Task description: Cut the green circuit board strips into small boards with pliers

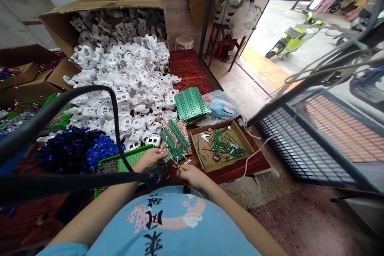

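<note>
My left hand (152, 156) rests at the near table edge, its fingers pinched on the end of a green circuit-board strip (171, 145) that lies on a small pile of such strips. My right hand (191, 175) is closed just below it, around a small yellow-handled tool (181, 169) whose tip points at the strip. A green tray (131, 157) with small parts lies under my left wrist. A black tool with a cable (156, 175) crosses in front of my left forearm.
A large heap of white plastic housings (126, 76) spills from a tipped cardboard box (60, 20). A stack of green boards (191, 105), a shallow cardboard tray of green offcuts (220, 146), blue parts (75, 150) and a tissue pack (223, 108) surround my hands. The table edge runs along the right.
</note>
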{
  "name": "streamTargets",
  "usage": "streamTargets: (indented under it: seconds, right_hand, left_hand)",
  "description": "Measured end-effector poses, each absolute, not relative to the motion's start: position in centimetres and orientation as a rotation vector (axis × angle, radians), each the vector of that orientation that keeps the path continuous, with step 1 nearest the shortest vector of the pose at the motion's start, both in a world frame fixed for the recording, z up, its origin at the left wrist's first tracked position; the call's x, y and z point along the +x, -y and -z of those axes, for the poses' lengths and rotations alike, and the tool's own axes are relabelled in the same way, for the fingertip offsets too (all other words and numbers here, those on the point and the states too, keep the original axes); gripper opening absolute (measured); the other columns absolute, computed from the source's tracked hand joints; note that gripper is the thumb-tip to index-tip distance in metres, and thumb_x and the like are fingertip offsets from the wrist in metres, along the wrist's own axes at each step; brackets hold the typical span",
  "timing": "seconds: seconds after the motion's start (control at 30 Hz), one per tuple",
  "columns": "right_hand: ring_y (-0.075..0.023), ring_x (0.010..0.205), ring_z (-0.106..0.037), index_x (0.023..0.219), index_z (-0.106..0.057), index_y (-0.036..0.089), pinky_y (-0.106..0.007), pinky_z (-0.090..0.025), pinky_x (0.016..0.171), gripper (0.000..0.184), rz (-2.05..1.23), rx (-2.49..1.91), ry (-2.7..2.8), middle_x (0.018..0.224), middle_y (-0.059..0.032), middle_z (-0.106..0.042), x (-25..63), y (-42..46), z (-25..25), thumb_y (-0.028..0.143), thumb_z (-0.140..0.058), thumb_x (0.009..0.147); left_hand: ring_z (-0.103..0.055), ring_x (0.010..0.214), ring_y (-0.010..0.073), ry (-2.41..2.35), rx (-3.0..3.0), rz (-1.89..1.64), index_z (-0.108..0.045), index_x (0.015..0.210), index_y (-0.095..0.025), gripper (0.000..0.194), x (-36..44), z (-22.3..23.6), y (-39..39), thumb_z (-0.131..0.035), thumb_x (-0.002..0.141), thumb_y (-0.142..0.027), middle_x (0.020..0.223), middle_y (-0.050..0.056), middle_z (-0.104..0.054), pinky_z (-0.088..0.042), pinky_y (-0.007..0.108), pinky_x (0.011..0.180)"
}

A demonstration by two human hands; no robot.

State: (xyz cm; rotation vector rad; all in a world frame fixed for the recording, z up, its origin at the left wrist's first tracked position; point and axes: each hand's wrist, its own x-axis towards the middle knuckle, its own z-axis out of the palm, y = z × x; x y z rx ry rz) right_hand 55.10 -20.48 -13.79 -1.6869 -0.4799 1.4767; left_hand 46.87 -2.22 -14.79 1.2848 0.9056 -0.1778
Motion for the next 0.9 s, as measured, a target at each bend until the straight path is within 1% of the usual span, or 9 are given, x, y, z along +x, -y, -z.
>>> streamTargets:
  seconds: [0.07,0.13,0.23,0.33,0.43,0.53,0.63,0.77,0.9]
  right_hand:
    - [-0.0090,0.046,-0.035,0.072,-0.050,0.018,-0.021,-0.026,0.044,0.016,-1.438,-1.639,0.522,0.052,0.0048,-0.038,55.0,20.8,14.0,0.017,-0.045,0.057]
    - [-0.0093,0.052,-0.037,0.077,-0.051,0.018,-0.021,-0.028,0.049,0.020,-1.384,-1.606,0.602,0.057,0.0045,-0.040,54.9,21.3,14.2,0.016,-0.045,0.058]
    - [-0.0099,0.060,-0.040,0.080,-0.053,0.018,-0.020,-0.031,0.056,0.022,-1.287,-1.642,0.727,0.064,0.0037,-0.044,54.8,21.8,14.4,0.015,-0.045,0.059]
    - [-0.0101,0.062,-0.040,0.081,-0.054,0.018,-0.020,-0.030,0.057,0.021,-1.253,-1.689,0.770,0.065,0.0036,-0.045,54.8,22.0,14.6,0.016,-0.045,0.062]
    - [-0.0101,0.061,-0.039,0.082,-0.054,0.017,-0.021,-0.029,0.057,0.020,-1.255,-1.695,0.727,0.063,0.0037,-0.044,54.8,22.2,14.8,0.016,-0.045,0.064]
    - [-0.0105,0.064,-0.041,0.083,-0.054,0.018,-0.021,-0.030,0.059,0.022,-1.257,-1.656,0.700,0.066,0.0035,-0.046,54.9,22.4,15.0,0.015,-0.046,0.063]
    - [-0.0109,0.068,-0.043,0.086,-0.054,0.019,-0.021,-0.031,0.062,0.025,-1.282,-1.597,0.685,0.071,0.0034,-0.049,54.9,22.5,15.3,0.015,-0.047,0.062]
    - [-0.0091,0.059,-0.039,0.086,-0.054,0.019,-0.021,-0.029,0.056,0.023,-1.320,-1.598,0.625,0.064,0.0048,-0.043,54.9,22.5,15.3,0.018,-0.047,0.064]
    - [-0.0083,0.053,-0.037,0.083,-0.053,0.018,-0.020,-0.026,0.051,0.023,-1.328,-1.639,0.636,0.059,0.0053,-0.041,55.1,22.3,14.8,0.016,-0.045,0.062]
  left_hand:
    - [-0.051,0.064,0.0118,-0.860,1.183,0.157,-0.065,0.073,-0.014,0.030,47.0,14.1,2.0,-0.070,0.058,-0.040,0.074,0.002,-0.060,-0.043,0.022,0.058]
    - [-0.053,0.068,0.0124,-0.800,1.109,0.207,-0.064,0.080,-0.015,0.033,47.2,13.2,1.6,-0.068,0.061,-0.042,0.081,0.003,-0.059,-0.044,0.024,0.059]
    - [-0.054,0.062,0.0113,-0.739,1.094,0.344,-0.061,0.086,-0.015,0.037,47.3,11.8,0.7,-0.068,0.061,-0.042,0.079,0.001,-0.056,-0.045,0.026,0.058]
    - [-0.054,0.055,0.0105,-0.715,1.157,0.404,-0.058,0.083,-0.015,0.037,47.4,11.4,0.1,-0.071,0.058,-0.039,0.069,-0.001,-0.055,-0.045,0.027,0.059]
    - [-0.057,0.056,0.0124,-0.699,1.175,0.415,-0.055,0.079,-0.014,0.036,47.4,11.6,0.1,-0.072,0.057,-0.038,0.064,-0.001,-0.055,-0.045,0.028,0.062]
    - [-0.058,0.058,0.0144,-0.699,1.195,0.458,-0.055,0.076,-0.015,0.037,47.4,11.7,0.2,-0.072,0.056,-0.041,0.064,0.001,-0.057,-0.046,0.030,0.064]
    - [-0.056,0.055,0.0125,-0.700,1.252,0.478,-0.056,0.074,-0.014,0.036,47.5,11.6,0.3,-0.072,0.055,-0.040,0.066,0.001,-0.059,-0.045,0.029,0.063]
    - [-0.054,0.057,0.0123,-0.688,1.310,0.475,-0.058,0.070,-0.012,0.031,47.6,11.6,0.3,-0.071,0.056,-0.037,0.062,0.002,-0.057,-0.044,0.026,0.061]
    - [-0.050,0.055,0.0103,-0.591,1.387,0.448,-0.057,0.066,-0.013,0.024,47.6,11.8,0.5,-0.067,0.060,-0.034,0.059,0.000,-0.054,-0.041,0.023,0.058]
